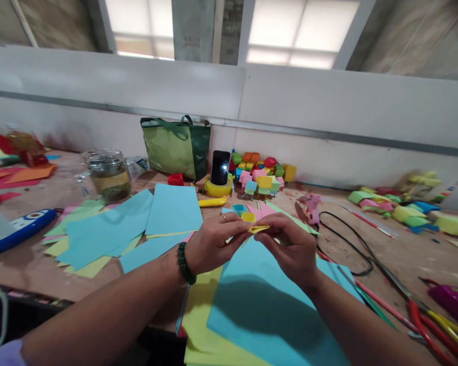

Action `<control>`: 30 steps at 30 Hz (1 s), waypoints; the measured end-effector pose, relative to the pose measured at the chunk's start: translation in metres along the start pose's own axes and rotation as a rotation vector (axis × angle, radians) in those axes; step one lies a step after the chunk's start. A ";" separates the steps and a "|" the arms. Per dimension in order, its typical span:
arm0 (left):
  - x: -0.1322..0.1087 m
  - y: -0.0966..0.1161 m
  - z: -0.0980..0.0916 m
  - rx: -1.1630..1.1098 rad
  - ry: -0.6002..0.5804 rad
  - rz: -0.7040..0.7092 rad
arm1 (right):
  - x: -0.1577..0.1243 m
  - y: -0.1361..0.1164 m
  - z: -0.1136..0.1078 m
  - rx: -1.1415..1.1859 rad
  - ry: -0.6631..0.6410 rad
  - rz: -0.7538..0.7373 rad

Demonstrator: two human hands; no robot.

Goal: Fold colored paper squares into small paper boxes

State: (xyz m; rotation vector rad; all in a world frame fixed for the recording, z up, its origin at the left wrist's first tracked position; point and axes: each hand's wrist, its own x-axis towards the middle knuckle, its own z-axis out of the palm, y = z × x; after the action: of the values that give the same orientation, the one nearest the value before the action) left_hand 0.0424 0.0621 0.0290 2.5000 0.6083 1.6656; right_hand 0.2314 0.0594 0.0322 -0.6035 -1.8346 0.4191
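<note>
A small folded piece of yellow paper (259,229) is pinched between the fingers of both hands, a little above the table. My left hand (216,243) grips its left end; a ring and a dark green bead bracelet (185,263) are on that side. On the paper's right end, my right hand (290,246) closes with thumb and fingertips. Beneath the hands lie large blue sheets (267,305) over yellow sheets (198,325). Just beyond the fingers stand a small yellow paper box (248,217) and a teal one (239,209).
Folded paper shapes (265,178) pile up by the wall, near a phone (220,168) on a yellow stand. A pink glue gun (312,207) with a black cord and red-handled scissors (420,315) lie right. Left are a glass jug (110,178), loose sheets (107,229) and a green bag (171,147).
</note>
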 end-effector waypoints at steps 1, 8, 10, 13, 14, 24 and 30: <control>0.000 0.000 -0.001 -0.012 0.007 0.008 | 0.000 0.000 0.000 -0.011 0.003 -0.013; 0.002 0.003 -0.004 -0.064 -0.040 0.069 | -0.001 0.001 -0.002 -0.045 0.017 -0.049; 0.001 0.002 -0.004 -0.038 -0.033 0.074 | -0.001 0.001 -0.002 -0.045 0.008 -0.053; 0.000 0.001 -0.003 0.037 -0.043 0.066 | -0.001 0.000 -0.001 -0.035 -0.013 -0.045; 0.000 0.001 -0.002 0.058 -0.051 0.048 | -0.001 0.000 -0.001 -0.030 -0.025 -0.036; 0.000 0.006 0.001 0.051 -0.095 -0.195 | -0.001 0.003 0.000 -0.003 -0.054 0.039; 0.000 0.009 0.001 0.023 -0.123 -0.230 | 0.001 0.003 0.001 0.176 -0.071 0.221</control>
State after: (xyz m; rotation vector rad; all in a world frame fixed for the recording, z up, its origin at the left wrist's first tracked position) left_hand 0.0456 0.0539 0.0313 2.4171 0.8674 1.4210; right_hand 0.2306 0.0625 0.0303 -0.6786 -1.7811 0.7498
